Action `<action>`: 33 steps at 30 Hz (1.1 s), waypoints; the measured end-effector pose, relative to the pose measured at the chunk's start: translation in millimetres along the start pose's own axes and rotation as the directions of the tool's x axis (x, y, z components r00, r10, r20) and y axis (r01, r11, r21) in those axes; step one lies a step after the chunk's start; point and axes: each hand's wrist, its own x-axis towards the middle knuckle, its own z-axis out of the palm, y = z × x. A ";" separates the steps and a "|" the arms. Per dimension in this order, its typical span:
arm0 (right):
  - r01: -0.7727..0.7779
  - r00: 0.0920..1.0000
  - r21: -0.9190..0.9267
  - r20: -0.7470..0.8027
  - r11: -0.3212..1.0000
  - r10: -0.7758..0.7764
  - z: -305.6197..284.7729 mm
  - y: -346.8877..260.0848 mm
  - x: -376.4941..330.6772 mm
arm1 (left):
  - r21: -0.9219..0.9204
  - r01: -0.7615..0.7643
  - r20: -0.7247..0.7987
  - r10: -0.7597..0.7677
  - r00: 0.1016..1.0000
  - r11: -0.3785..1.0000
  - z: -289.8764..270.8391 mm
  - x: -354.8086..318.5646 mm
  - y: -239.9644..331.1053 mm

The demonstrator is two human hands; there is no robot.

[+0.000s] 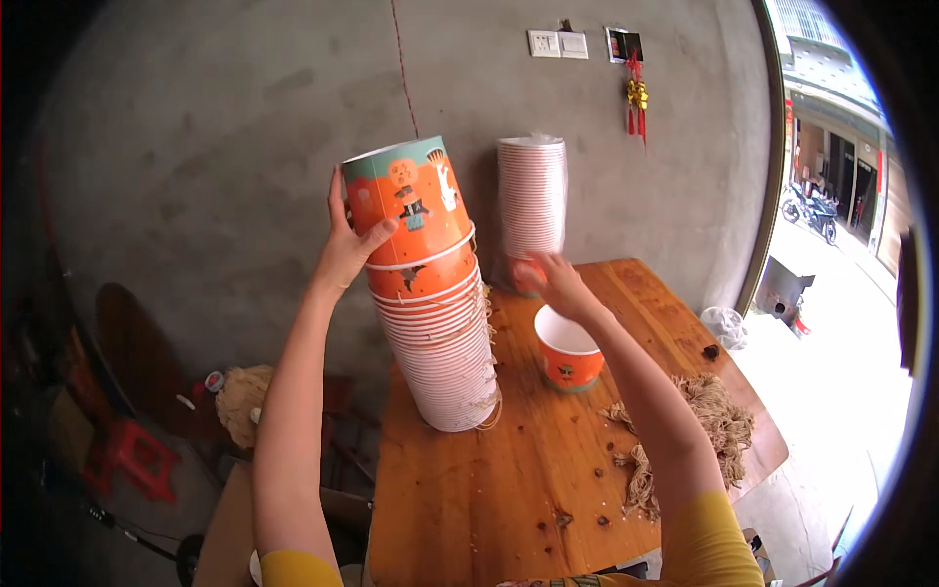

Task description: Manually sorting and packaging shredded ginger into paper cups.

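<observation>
1. Evidently, our left hand (346, 247) grasps the upper end of a tall stack of orange paper tubs (421, 279), thumb in front; this stack stands rims down on the wooden table (460, 499), tan strands along its right edge.
2. Our right hand (559, 286) blurs above the single tub (567, 367); we cannot tell whether it holds anything.
3. Behind it stands a plastic-wrapped stack (533, 196), its base partly covered by that hand.
4. Our right forearm (650, 396) partly hides a heap of tan string (722, 416).
5. Counting, we find two stacks, one separate tub, two pale wall plates (558, 44), one red-and-gold ornament (637, 95) and one red stool (142, 452); the nested rims are too tightly packed to count.
</observation>
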 end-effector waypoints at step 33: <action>-0.181 0.974 -0.215 0.096 0.960 0.206 -99.4 74.6 -336.2 | 0.452 -0.407 0.537 0.122 0.835 0.794 167.6 -280.3 65.0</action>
